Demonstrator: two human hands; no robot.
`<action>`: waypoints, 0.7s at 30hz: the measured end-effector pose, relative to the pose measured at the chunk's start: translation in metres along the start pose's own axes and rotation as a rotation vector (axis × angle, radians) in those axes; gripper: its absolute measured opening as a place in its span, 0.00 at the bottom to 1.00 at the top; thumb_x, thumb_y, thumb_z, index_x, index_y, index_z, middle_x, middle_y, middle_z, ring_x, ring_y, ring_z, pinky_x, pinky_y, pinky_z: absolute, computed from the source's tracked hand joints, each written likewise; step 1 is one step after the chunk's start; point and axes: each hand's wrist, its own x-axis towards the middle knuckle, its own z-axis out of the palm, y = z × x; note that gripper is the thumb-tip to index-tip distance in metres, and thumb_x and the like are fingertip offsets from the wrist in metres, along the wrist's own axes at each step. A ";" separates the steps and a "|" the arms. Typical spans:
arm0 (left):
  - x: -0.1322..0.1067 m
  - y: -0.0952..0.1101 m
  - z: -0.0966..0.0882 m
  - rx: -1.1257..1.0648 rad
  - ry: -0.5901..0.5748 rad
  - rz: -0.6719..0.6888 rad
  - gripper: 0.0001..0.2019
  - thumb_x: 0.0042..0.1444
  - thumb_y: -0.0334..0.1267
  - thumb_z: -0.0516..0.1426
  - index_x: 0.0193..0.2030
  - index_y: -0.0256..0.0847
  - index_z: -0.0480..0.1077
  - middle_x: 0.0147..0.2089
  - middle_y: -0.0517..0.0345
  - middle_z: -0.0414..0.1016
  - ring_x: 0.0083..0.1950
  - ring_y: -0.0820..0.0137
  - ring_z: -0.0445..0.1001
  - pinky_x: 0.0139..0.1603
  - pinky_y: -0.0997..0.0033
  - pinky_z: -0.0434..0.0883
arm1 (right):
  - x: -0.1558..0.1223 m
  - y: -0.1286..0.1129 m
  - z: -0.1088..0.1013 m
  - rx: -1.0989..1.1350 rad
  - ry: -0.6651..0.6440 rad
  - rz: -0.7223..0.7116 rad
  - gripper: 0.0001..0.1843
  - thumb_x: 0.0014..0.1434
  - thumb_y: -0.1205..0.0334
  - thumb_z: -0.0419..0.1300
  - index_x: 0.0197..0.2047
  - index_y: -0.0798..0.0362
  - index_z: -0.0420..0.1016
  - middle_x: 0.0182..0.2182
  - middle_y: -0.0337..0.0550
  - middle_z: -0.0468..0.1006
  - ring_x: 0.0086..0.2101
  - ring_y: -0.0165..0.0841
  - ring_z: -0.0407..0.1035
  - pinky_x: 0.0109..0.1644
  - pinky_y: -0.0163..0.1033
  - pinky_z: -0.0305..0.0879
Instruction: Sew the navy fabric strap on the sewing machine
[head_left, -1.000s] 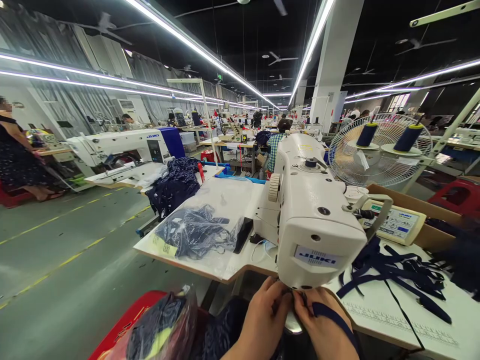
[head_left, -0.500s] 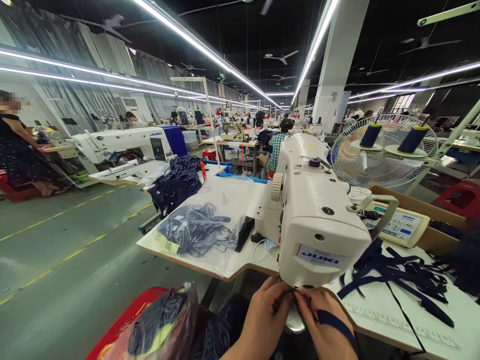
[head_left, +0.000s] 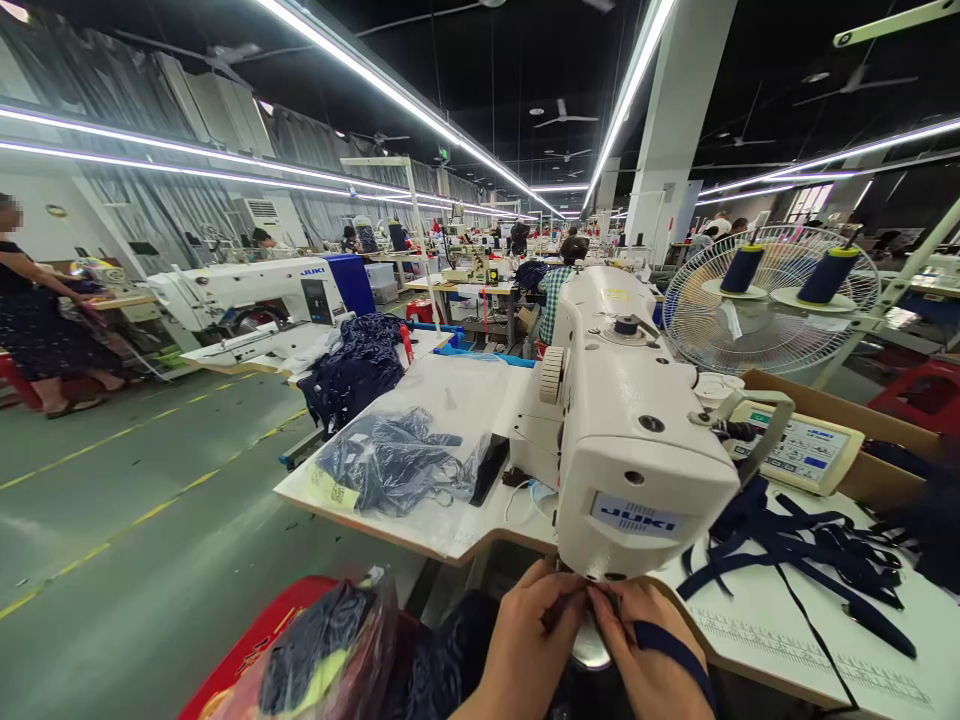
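My left hand is closed in a pinch just below the head of a white sewing machine. A small dark piece shows at its fingertips, but I cannot make out what it is. Close against it, my right hand is closed too, thumb and fingers together at the needle area. A navy fabric strap comes out of its grip and loops over the back of the hand. Beneath the fingers is the rounded metal end of the machine's arm. The needle and the pinched edge are mostly hidden.
Clear-bagged dark garments lie on the white table at left. Loose navy straps and a control panel are at right. A bagged bundle rests on a red stool. A standing fan is behind.
My hands stay at the needle area, with hardly any shift. The person at the far left has changed posture slightly, and the camera view has moved a little.
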 end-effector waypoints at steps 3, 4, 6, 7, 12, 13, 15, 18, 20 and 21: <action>-0.002 -0.004 0.002 0.019 0.029 0.004 0.12 0.62 0.36 0.52 0.39 0.40 0.78 0.35 0.53 0.73 0.35 0.69 0.75 0.33 0.76 0.66 | 0.000 0.000 0.000 0.008 -0.002 0.003 0.21 0.69 0.47 0.47 0.40 0.45 0.79 0.33 0.44 0.81 0.32 0.39 0.77 0.33 0.41 0.76; -0.002 -0.005 0.003 0.018 0.037 -0.008 0.12 0.62 0.37 0.52 0.39 0.40 0.77 0.35 0.54 0.72 0.35 0.69 0.74 0.33 0.75 0.66 | -0.001 -0.001 0.000 0.013 0.000 0.003 0.21 0.69 0.47 0.47 0.40 0.45 0.79 0.33 0.44 0.80 0.32 0.39 0.77 0.34 0.42 0.76; -0.002 -0.005 0.004 0.008 0.044 -0.043 0.11 0.62 0.36 0.52 0.41 0.41 0.76 0.34 0.56 0.71 0.34 0.70 0.72 0.33 0.75 0.65 | -0.001 -0.002 0.000 0.030 0.009 0.008 0.21 0.69 0.47 0.47 0.40 0.45 0.79 0.33 0.44 0.80 0.32 0.40 0.77 0.34 0.43 0.76; -0.001 -0.004 0.003 0.001 0.031 -0.056 0.11 0.62 0.36 0.52 0.44 0.41 0.76 0.34 0.56 0.71 0.34 0.70 0.71 0.33 0.74 0.65 | -0.002 -0.002 0.000 0.041 0.015 0.013 0.21 0.69 0.47 0.47 0.40 0.46 0.79 0.34 0.44 0.80 0.33 0.40 0.77 0.35 0.43 0.76; 0.004 0.006 -0.003 0.019 -0.083 -0.066 0.13 0.61 0.32 0.52 0.45 0.44 0.77 0.37 0.56 0.71 0.36 0.70 0.71 0.35 0.74 0.64 | -0.002 -0.002 0.000 0.061 0.005 0.026 0.20 0.69 0.49 0.47 0.42 0.46 0.78 0.34 0.44 0.80 0.33 0.40 0.77 0.36 0.43 0.75; 0.005 0.008 -0.004 0.017 -0.091 -0.072 0.13 0.61 0.31 0.52 0.44 0.44 0.77 0.37 0.56 0.71 0.36 0.70 0.72 0.35 0.74 0.64 | -0.002 -0.001 0.000 0.055 0.011 0.025 0.19 0.69 0.48 0.48 0.41 0.46 0.78 0.33 0.44 0.80 0.33 0.40 0.77 0.35 0.43 0.76; 0.007 0.011 -0.006 0.007 -0.095 -0.084 0.13 0.60 0.30 0.52 0.43 0.43 0.78 0.37 0.56 0.72 0.37 0.69 0.73 0.36 0.74 0.65 | -0.001 -0.002 -0.001 0.048 0.033 0.014 0.19 0.69 0.48 0.48 0.40 0.45 0.78 0.32 0.43 0.80 0.32 0.39 0.77 0.35 0.42 0.76; 0.007 0.013 -0.006 -0.030 -0.080 -0.096 0.13 0.60 0.31 0.52 0.41 0.44 0.79 0.37 0.55 0.73 0.38 0.69 0.73 0.37 0.75 0.66 | 0.002 -0.004 -0.004 0.032 0.031 -0.004 0.21 0.69 0.48 0.47 0.38 0.46 0.78 0.31 0.43 0.81 0.31 0.38 0.78 0.32 0.40 0.77; 0.006 0.012 -0.005 -0.048 -0.064 -0.099 0.13 0.60 0.32 0.53 0.42 0.46 0.79 0.37 0.55 0.73 0.38 0.69 0.74 0.37 0.75 0.68 | 0.002 -0.006 -0.007 0.016 0.005 0.003 0.22 0.69 0.48 0.45 0.38 0.46 0.78 0.32 0.43 0.81 0.31 0.38 0.78 0.30 0.39 0.76; 0.005 0.011 -0.005 -0.055 -0.061 -0.101 0.14 0.60 0.33 0.53 0.43 0.46 0.79 0.38 0.55 0.73 0.38 0.69 0.74 0.37 0.75 0.68 | 0.002 -0.007 -0.008 0.007 -0.004 0.006 0.21 0.69 0.49 0.45 0.39 0.46 0.78 0.33 0.43 0.81 0.31 0.38 0.78 0.29 0.39 0.76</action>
